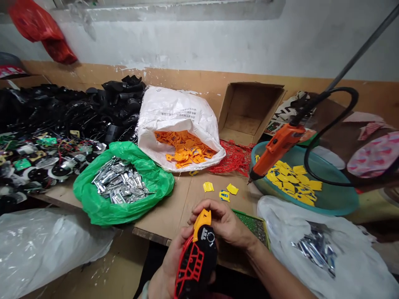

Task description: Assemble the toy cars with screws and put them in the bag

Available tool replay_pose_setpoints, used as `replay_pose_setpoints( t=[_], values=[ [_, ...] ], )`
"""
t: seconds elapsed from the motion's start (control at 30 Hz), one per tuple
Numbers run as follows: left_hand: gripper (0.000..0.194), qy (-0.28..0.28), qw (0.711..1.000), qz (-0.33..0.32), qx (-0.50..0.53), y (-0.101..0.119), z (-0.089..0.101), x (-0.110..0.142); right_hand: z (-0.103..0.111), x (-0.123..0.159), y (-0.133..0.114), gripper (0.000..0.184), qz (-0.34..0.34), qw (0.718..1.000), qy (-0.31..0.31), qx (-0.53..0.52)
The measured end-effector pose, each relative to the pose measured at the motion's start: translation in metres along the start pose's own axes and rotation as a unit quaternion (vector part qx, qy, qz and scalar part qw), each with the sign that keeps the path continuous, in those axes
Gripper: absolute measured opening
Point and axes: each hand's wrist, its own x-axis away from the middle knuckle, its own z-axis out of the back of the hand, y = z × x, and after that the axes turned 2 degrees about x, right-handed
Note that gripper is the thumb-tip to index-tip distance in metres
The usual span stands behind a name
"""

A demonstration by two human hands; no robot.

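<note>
Left hand: The left hand rose from the bottom edge, its fingers clamped on the side of a black-and-red casing, thumb pointing up along it.
Right hand: The right hand reached in from the lower right, wrist bent inward, its curled fingers clamped on the orange end piece at the casing's top.
Casing: It stood tilted between both hands, in front of the table edge, red lattice toward the camera.
Foreground flanks: Clear plastic sheeting spread at left; at right, a white plastic bag held shiny metal parts.
Tabletop: Beyond the hands, a green tray of small metal pieces sat on the brown table, with three loose yellow pieces farther in.
Containers: A green bag of silver parts lay open at left, a teal basin of yellow plates at right.
Tool: An orange power screwdriver hung tip down at the basin's near left side.
Behind: A white sack spilled orange parts at its mouth, beside red netting-like parts and an open cardboard box; black parts were heaped at left.
Wall: A scuffed grey wall with a tan lower band closed the room; a red bag hung upper left.
</note>
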Motion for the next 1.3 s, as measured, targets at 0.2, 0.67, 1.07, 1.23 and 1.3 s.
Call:
replay_pose_setpoints(
  t=[0.2,0.67,1.07,1.23,1.3],
  values=[
    [0.061,0.033,0.998,-0.006,-0.051,0.009,0.013,0.003,0.000,-0.001,-0.011,0.011,0.022,0.986,0.081,0.145],
    [0.083,0.060,0.974,-0.184,-0.120,-0.002,0.008,0.007,-0.001,-0.001,-0.007,0.018,0.008,0.970,0.117,0.211],
    [0.101,0.058,0.975,-0.144,-0.159,-0.008,0.023,0.013,-0.011,-0.001,-0.002,0.007,-0.020,0.959,0.113,0.260],
    [0.097,0.063,0.968,-0.180,-0.163,-0.008,0.022,0.008,-0.008,-0.005,0.002,0.005,-0.038,0.959,0.108,0.258],
    [0.093,0.070,0.970,-0.189,-0.134,-0.014,0.019,0.005,-0.008,-0.004,0.002,0.005,-0.051,0.952,0.113,0.281]
  ],
)
